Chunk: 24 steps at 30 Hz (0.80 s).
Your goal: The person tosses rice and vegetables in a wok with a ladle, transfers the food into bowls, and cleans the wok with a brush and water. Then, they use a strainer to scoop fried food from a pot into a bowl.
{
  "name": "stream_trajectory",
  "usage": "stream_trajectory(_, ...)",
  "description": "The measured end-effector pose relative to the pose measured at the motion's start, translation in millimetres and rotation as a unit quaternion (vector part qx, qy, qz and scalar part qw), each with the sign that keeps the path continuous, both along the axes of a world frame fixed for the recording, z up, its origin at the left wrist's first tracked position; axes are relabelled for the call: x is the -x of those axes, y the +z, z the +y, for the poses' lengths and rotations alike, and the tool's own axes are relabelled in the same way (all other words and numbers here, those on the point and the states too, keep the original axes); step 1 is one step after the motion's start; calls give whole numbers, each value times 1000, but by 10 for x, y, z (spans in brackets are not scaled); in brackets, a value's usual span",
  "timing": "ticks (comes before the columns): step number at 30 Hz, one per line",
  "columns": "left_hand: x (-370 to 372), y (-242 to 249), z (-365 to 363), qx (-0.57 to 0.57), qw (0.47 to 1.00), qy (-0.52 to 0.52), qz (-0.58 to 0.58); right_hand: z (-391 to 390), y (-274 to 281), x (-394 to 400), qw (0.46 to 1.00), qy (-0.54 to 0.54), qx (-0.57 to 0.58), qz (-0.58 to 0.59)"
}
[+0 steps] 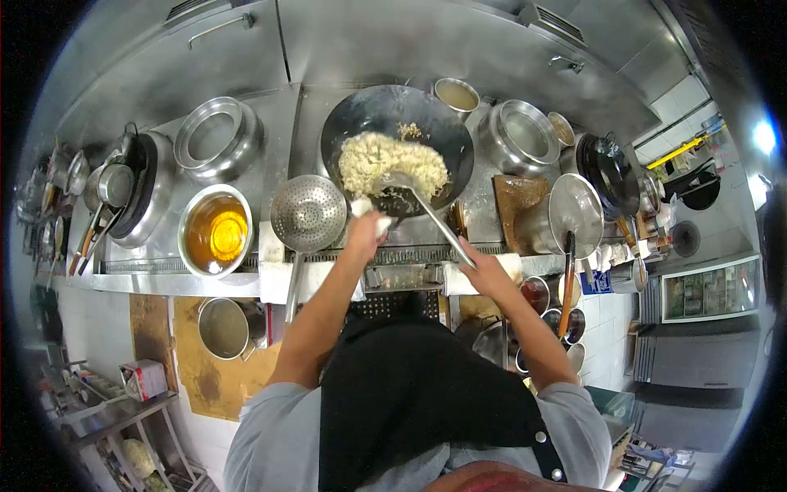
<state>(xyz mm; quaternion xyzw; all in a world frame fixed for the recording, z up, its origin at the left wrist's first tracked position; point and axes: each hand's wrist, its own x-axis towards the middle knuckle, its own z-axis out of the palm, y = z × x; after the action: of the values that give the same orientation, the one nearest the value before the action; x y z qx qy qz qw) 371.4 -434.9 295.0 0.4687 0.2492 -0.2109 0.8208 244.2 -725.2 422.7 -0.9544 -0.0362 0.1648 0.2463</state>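
The wok (pixel 365 113), with rice (pixel 369 164) inside, sat just beyond both hands. The left hand (pixel 366 233) gripped a white cloth (pixel 361 207) at its near rim; the right hand (pixel 489 272) was closed around the handle of a ladle (pixel 398 181), whose head touched the rice. To the left, a metal bowl (pixel 185 238) held amber liquid (pixel 227 235), and a strainer (pixel 308 211) lay nearer the wok. The tabletop (pixel 277 143) was steel, backed by metal wall panels (pixel 369 45).
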Motion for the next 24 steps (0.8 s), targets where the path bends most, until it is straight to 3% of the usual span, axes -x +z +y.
stream_trajectory(2, 338, -307, 17, -37, 999, 30, -19, 185, -109, -79, 997, -48, -23, -48)
stream_trajectory(3, 629, 4, 29, -12, 995, 97, -4, 199, -230, 15, 988, -53, -50, -138)
stream_trajectory(4, 753, -90, 118, -15, 998, 65, -12, 194, -312, 135, 987, -57, -52, -140)
stream_trajectory(6, 658, -37, 78, -25, 998, 60, -7, 108, -397, 378, 953, -66, -144, -260)
stream_trajectory(7, 507, 256, 76, -13, 998, 55, 10, 168, 36, 447, 958, -177, -218, -61)
stream_trajectory(8, 289, 551, 53, 1, 998, 51, 28, 99, 93, 418, 946, -196, -252, -56)
stream_trajectory(10, -31, 447, 95, 20, 999, -25, 30, 93, 520, 189, 911, -257, -322, 30)
stream_trajectory(13, -22, 746, 58, -14, 998, -22, 59, -84, 532, -302, 930, -242, -275, 29)
stream_trajectory(16, 50, 847, 28, -123, 991, -59, 17, -109, 149, -534, 955, -218, -199, -19)
stream_trajectory(18, 376, 457, -116, -263, 957, 29, -122, 178, -3, -324, 940, -251, -233, -7)
stream_trajectory(20, 543, 187, -75, -185, 952, 65, -234, 529, -31, -53, 854, -309, -400, 120)
stream_trajectory(21, 547, 696, 46, -216, 967, -2, -136, 847, 212, 70, 736, -389, -521, 187)
stream_trajectory(22, 322, 313, 172, -348, 934, -37, -74, 965, 282, 132, 649, -372, -620, 239)
stream_trajectory(24, -12, 502, 582, -123, 978, -153, -76, 1036, 263, 169, 472, -345, -749, 311)
